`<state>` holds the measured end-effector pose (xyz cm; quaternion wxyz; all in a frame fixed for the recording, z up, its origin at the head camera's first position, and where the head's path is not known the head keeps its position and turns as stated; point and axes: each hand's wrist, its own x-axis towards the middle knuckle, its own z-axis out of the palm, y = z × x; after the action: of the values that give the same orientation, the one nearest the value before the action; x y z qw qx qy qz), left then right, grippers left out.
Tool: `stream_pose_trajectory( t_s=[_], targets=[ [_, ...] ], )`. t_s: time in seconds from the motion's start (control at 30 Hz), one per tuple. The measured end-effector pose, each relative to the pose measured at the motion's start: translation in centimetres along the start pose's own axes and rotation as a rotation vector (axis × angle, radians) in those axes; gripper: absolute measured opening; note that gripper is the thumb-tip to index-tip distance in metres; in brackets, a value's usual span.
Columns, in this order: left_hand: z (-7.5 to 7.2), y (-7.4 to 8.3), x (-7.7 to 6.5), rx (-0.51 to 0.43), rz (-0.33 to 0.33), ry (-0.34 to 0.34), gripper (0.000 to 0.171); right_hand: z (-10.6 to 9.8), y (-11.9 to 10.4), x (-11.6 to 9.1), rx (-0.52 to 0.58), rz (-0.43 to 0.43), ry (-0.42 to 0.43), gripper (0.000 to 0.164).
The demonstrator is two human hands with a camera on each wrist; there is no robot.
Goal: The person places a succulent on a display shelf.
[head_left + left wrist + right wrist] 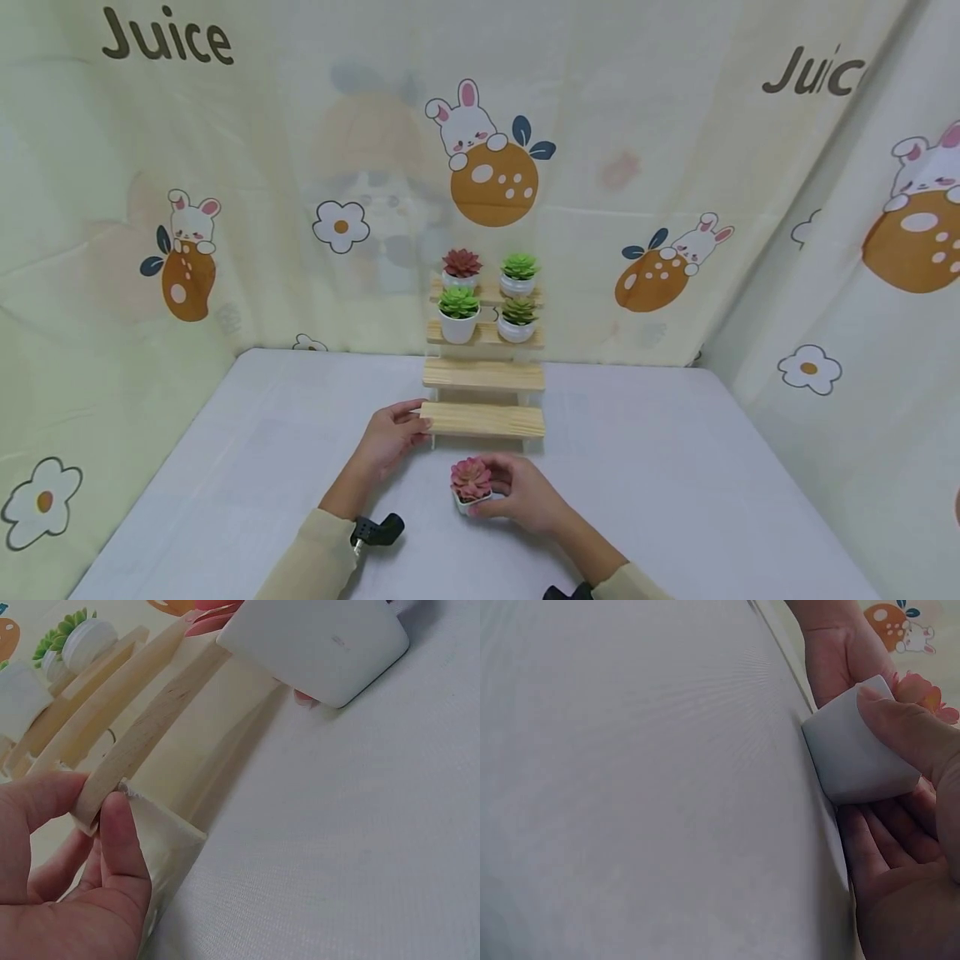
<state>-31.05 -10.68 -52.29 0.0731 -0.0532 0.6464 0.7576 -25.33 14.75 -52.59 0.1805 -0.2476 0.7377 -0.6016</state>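
Observation:
A tiered wooden plant stand rises at the middle of the table's far side. My left hand pinches the left end of its lowest board between thumb and fingers. In front of the stand, a pink potted succulent in a white square pot is held by my right hand, thumb on one side and fingers on the other. The pot's base looks to be on or just over the tabletop; I cannot tell which.
On the two upper boards stand a dark red succulent, a bright green one, another green one and a dull green one. A white cloth covers the table. Printed curtains hang behind and beside it.

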Motion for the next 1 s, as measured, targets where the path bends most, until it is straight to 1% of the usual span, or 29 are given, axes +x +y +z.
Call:
stream_pose_trajectory(
  t_s=[0.27, 0.6, 0.9, 1.0],
  targets=[
    [0.05, -0.06, 0.04, 0.005, -0.005, -0.001, 0.048, -0.15, 0.13, 0.19, -0.018, 0.051, 0.026, 0.062],
    [0.06, -0.08, 0.34, -0.008, -0.001, 0.003, 0.047, -0.09, 0.24, 0.28, -0.057, 0.058, 0.063, 0.061],
    [-0.04, 0.1, 0.32, 0.003, -0.02, 0.011, 0.047, 0.06, 0.18, 0.41, -0.042, 0.039, 0.065, 0.06],
    [-0.03, -0.01, 0.29, -0.001, -0.022, 0.011, 0.046, 0.07, 0.18, 0.42, -0.027, 0.051, 0.064, 0.059]
  ],
)
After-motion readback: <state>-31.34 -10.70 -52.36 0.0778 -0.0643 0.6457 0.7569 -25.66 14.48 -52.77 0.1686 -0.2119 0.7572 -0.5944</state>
